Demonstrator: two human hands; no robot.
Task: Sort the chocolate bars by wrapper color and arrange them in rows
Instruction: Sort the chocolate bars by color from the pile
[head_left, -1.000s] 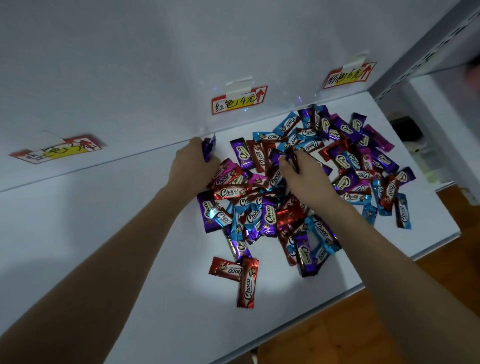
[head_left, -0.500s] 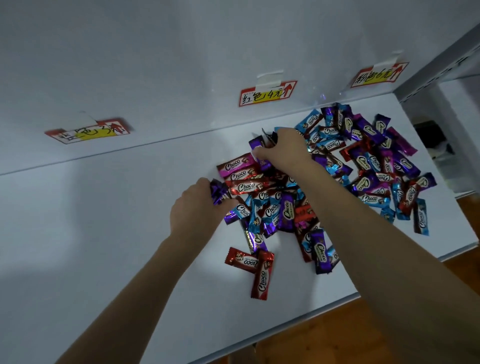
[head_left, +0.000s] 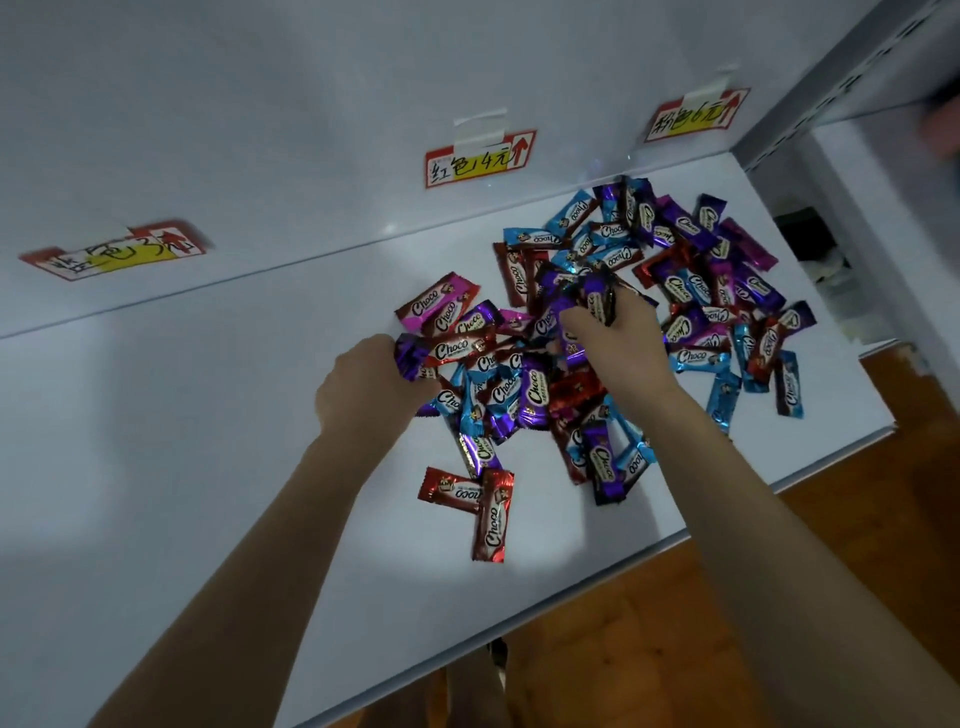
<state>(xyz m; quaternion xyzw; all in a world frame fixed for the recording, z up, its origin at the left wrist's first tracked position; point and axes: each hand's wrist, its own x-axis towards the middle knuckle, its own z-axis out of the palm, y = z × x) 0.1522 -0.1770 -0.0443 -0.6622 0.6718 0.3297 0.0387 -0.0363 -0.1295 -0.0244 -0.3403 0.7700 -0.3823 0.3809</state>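
Currently, item 1: chocolate bars (head_left: 535, 389), mixed heap, unsorted, on white shelf (head_left: 208, 415), right of centre, running from back wall to near front edge; wrappers red, blue, purple, pink, most printed "Choco", lying overlapped at all angles. Item 2: left hand (head_left: 374, 384), at heap's left edge, fingers curled, gripping a small bunch of purple bars (head_left: 408, 356); exact qty can't tell. Item 3: right hand (head_left: 618, 338), over heap's middle, fingers curled round a few dark purple bars (head_left: 597, 299); qty unclear. Item 4: two red bars (head_left: 491, 519), touching each other in an L, apart from heap, nearer front edge. Item 5: pink bar (head_left: 441, 299), at heap's far-left corner. Item 6: blue bars (head_left: 724, 397), w/ a dark one just beside, at heap's right fringe near shelf edge. Item 7: three paper labels taped to back wall, each w/ red border, yellow patch, handwriting, red arrow pointing up: left label (head_left: 119, 252), blurred, well apart from heap; middle label (head_left: 478, 158), behind heap's left part; right label (head_left: 696, 114), behind its right end. Item 8: grey slotted upright (head_left: 810, 88), at shelf's right rear corner. Item 9: wooden floor (head_left: 649, 649), below front edge.
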